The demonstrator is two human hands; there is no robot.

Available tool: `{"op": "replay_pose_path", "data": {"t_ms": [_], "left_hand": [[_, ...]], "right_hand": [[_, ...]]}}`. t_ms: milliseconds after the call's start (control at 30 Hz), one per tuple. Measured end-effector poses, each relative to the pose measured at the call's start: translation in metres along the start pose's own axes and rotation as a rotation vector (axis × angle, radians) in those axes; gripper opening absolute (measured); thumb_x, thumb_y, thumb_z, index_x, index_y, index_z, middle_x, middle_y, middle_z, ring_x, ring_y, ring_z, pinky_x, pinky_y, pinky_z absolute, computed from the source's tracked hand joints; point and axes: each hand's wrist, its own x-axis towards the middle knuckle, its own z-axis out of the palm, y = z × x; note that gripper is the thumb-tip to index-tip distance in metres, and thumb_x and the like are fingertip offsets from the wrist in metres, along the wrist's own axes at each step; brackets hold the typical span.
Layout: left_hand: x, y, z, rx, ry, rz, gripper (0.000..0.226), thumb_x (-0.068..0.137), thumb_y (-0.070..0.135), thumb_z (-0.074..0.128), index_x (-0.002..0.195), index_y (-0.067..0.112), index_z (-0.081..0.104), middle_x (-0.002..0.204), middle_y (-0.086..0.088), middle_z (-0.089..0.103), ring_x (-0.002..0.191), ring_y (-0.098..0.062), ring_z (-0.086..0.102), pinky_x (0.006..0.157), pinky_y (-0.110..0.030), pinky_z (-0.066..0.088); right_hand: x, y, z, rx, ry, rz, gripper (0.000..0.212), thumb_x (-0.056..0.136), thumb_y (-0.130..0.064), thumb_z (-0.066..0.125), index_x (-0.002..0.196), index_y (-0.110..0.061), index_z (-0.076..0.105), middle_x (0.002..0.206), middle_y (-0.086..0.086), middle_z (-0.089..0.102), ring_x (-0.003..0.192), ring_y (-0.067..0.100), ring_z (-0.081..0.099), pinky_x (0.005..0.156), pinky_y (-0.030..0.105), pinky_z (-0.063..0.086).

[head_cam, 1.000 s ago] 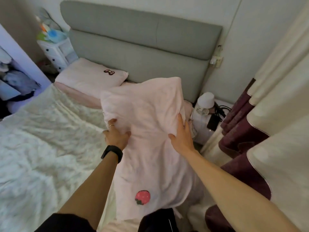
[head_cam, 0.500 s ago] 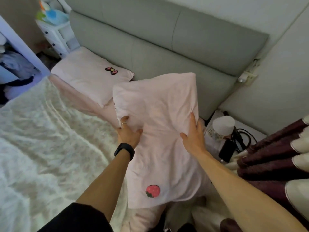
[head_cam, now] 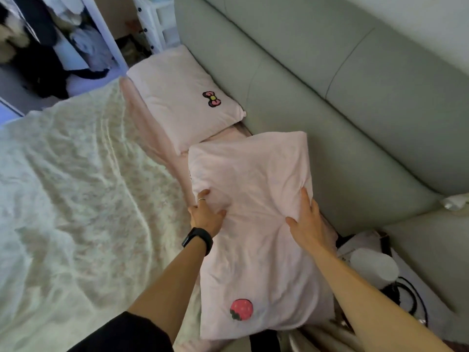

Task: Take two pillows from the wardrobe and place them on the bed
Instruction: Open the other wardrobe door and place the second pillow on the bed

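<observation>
A pink pillow with a strawberry patch (head_cam: 256,224) lies lengthwise at the head of the bed (head_cam: 71,199), its far end against the grey headboard (head_cam: 317,97). My left hand (head_cam: 206,215) grips its left edge, fabric bunched under the fingers. At the pillow's right edge, my right hand (head_cam: 308,221) presses with the fingers curled into the fabric. A second pink pillow with a bow patch (head_cam: 182,97) rests flat farther left along the headboard, beside the first one.
A pale floral quilt covers the bed. The open wardrobe (head_cam: 50,47) with dark clothes stands beyond the bed's far side, next to a white drawer unit (head_cam: 158,24). A white lamp (head_cam: 373,268) and black cables sit on the bedside stand at the right.
Both hands have lowered the strawberry pillow from upright in the air down onto the bed by the headboard. My view has swung left and down, and the curtain has left the frame.
</observation>
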Motion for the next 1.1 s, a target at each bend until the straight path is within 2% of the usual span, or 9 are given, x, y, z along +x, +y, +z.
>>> {"op": "replay_pose_path", "data": {"t_ms": [133, 267, 400, 467, 533, 600, 767, 933, 1100], "left_hand": [[0.037, 0.007, 0.029, -0.039, 0.057, -0.089, 0.069, 0.089, 0.027, 0.071, 0.147, 0.035, 0.034, 0.134, -0.015, 0.039, 0.091, -0.027, 0.052, 0.085, -0.03, 0.046], [0.077, 0.002, 0.052, -0.082, 0.102, -0.139, 0.07, 0.092, 0.021, 0.066, 0.151, 0.034, 0.031, 0.138, -0.013, 0.038, 0.091, -0.022, 0.046, 0.083, -0.025, 0.039], [0.117, -0.028, 0.08, -0.034, 0.03, -0.142, 0.086, 0.092, 0.029, 0.066, 0.158, 0.034, 0.013, 0.153, -0.012, 0.032, 0.128, -0.025, 0.046, 0.097, -0.028, 0.039], [0.129, -0.048, 0.097, 0.013, -0.029, -0.172, 0.092, 0.089, 0.04, 0.067, 0.157, 0.041, 0.005, 0.16, -0.014, 0.022, 0.144, -0.03, 0.032, 0.113, -0.043, 0.036], [0.138, -0.063, 0.113, 0.031, -0.066, -0.217, 0.096, 0.084, 0.053, 0.067, 0.154, 0.05, 0.0, 0.16, -0.016, 0.02, 0.148, -0.032, 0.025, 0.116, -0.053, 0.032], [0.147, -0.067, 0.127, 0.034, -0.099, -0.223, 0.099, 0.08, 0.063, 0.067, 0.151, 0.056, -0.003, 0.16, -0.015, 0.02, 0.146, -0.033, 0.028, 0.116, -0.053, 0.031], [0.161, -0.063, 0.162, 0.138, -0.122, -0.229, 0.116, 0.073, 0.069, 0.072, 0.145, 0.06, -0.019, 0.158, -0.011, 0.012, 0.136, -0.04, 0.035, 0.109, -0.048, 0.036], [0.162, -0.069, 0.188, 0.121, -0.059, -0.278, 0.118, 0.069, 0.074, 0.07, 0.138, 0.066, -0.024, 0.164, -0.005, 0.0, 0.13, -0.043, 0.044, 0.102, -0.046, 0.043], [0.152, -0.053, 0.205, 0.048, -0.056, -0.304, 0.119, 0.068, 0.072, 0.071, 0.142, 0.062, -0.023, 0.162, -0.007, 0.007, 0.127, -0.042, 0.048, 0.101, -0.046, 0.045]], "right_hand": [[0.085, 0.011, 0.011, -0.034, -0.086, -0.106, 0.091, 0.093, -0.025, 0.064, 0.159, -0.029, 0.001, 0.165, 0.014, 0.006, 0.152, 0.033, 0.01, 0.121, 0.043, 0.015], [0.159, 0.015, 0.032, -0.072, -0.19, -0.163, 0.092, 0.091, -0.024, 0.065, 0.158, -0.029, 0.003, 0.163, 0.016, 0.012, 0.149, 0.037, 0.019, 0.119, 0.048, 0.024], [0.212, 0.012, 0.057, -0.157, 0.063, -0.299, 0.073, 0.093, -0.024, 0.063, 0.155, -0.01, 0.028, 0.158, 0.022, 0.03, 0.14, 0.044, 0.034, 0.115, 0.053, 0.029], [0.221, 0.019, 0.079, -0.227, 0.107, -0.272, 0.069, 0.094, -0.037, 0.06, 0.153, -0.014, 0.033, 0.158, 0.018, 0.032, 0.14, 0.046, 0.032, 0.113, 0.057, 0.03], [0.215, 0.031, 0.105, -0.368, -0.047, -0.191, 0.074, 0.093, -0.059, 0.05, 0.156, -0.033, 0.022, 0.166, 0.007, 0.016, 0.148, 0.043, 0.014, 0.114, 0.06, 0.022], [0.211, 0.048, 0.13, -0.446, -0.184, -0.132, 0.078, 0.09, -0.072, 0.038, 0.155, -0.045, 0.006, 0.168, 0.0, -0.004, 0.151, 0.04, -0.005, 0.115, 0.065, 0.013], [0.223, 0.077, 0.16, -0.442, -0.293, -0.083, 0.074, 0.089, -0.079, 0.019, 0.146, -0.055, -0.022, 0.161, -0.01, -0.032, 0.149, 0.032, -0.025, 0.113, 0.073, 0.003], [0.246, 0.086, 0.163, -0.442, -0.34, -0.117, 0.071, 0.088, -0.081, 0.019, 0.138, -0.063, -0.028, 0.16, -0.013, -0.031, 0.151, 0.029, -0.02, 0.114, 0.07, 0.007], [0.239, 0.087, 0.149, -0.423, -0.13, -0.184, 0.071, 0.092, -0.075, 0.02, 0.151, -0.053, -0.012, 0.167, -0.003, -0.011, 0.152, 0.035, 0.001, 0.115, 0.065, 0.017]]}}
